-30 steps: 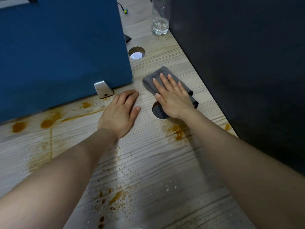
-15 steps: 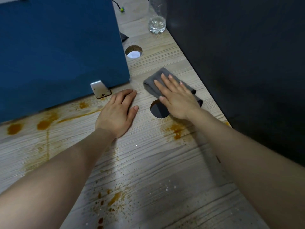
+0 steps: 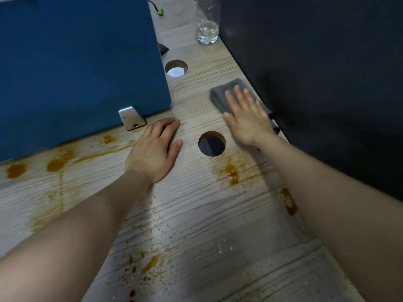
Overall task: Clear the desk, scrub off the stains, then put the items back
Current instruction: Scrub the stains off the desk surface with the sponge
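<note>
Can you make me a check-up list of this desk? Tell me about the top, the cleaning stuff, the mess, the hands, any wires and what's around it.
Surface: wooden desk with two round holes; orange-brown stains and crumbs remain.
Job's things: grey cloth lies flat near the far right edge.
Clutter: clear plastic bottle at the far end.
Hands: right hand presses flat on the cloth; left hand rests flat on the desk.
Cables: a thin wire with a green tip, far end.
Surroundings: blue partition left, dark panel right.
</note>
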Demonstrator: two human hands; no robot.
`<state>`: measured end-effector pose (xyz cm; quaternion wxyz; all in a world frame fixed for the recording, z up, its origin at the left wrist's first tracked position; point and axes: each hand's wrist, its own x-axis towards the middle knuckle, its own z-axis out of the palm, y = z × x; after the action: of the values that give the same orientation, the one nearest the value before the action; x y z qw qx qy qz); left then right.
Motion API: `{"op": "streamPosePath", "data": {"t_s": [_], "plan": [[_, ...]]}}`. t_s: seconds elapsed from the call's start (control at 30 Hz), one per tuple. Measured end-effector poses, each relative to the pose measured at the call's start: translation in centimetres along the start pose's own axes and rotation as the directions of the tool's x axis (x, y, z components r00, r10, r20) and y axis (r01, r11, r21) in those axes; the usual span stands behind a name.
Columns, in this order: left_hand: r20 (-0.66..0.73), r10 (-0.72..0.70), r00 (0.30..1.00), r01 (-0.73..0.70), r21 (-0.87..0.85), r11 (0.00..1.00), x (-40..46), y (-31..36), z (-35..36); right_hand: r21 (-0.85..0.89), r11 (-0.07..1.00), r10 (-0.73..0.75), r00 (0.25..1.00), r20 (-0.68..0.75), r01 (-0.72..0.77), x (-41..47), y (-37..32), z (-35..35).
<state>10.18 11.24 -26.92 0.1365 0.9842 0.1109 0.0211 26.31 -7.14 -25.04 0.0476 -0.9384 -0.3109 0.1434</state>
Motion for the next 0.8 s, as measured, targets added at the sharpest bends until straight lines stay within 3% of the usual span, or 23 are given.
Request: {"op": "streamPosePath", "data": {"t_s": [0.1, 0.3, 0.47, 0.63, 0.8], "plan": [[-0.014, 0.004, 1.000, -0.004, -0.001, 1.000, 0.0, -0.1, 0.1, -0.003, 0.996, 0.084, 0.996, 0.013, -0.084, 1.3, 0.7, -0.4], [0.002, 0.027, 1.000, -0.027, -0.007, 1.000, -0.3, 0.0, 0.0, -0.009, 0.996, 0.088, 0.996, -0.014, -0.089, 1.3, 0.4, -0.1], [-0.032, -0.062, 0.998, 0.063, 0.011, 0.998, -2.8, -1.0, -0.8, 0.001, 0.998, 0.070, 0.998, -0.007, -0.070, 1.2, -0.8, -0.5], [-0.044, -0.103, 0.994, 0.104, 0.010, 0.995, -5.2, -1.2, -0.4, -0.010, 0.993, -0.121, 0.993, 0.013, 0.121, 0.2, -4.5, -0.1], [-0.061, -0.113, 0.992, 0.113, 0.000, 0.994, -5.1, -1.1, -0.2, 0.002, 0.917, -0.400, 0.916, 0.042, 0.400, -1.7, -8.7, 1.9]]}}
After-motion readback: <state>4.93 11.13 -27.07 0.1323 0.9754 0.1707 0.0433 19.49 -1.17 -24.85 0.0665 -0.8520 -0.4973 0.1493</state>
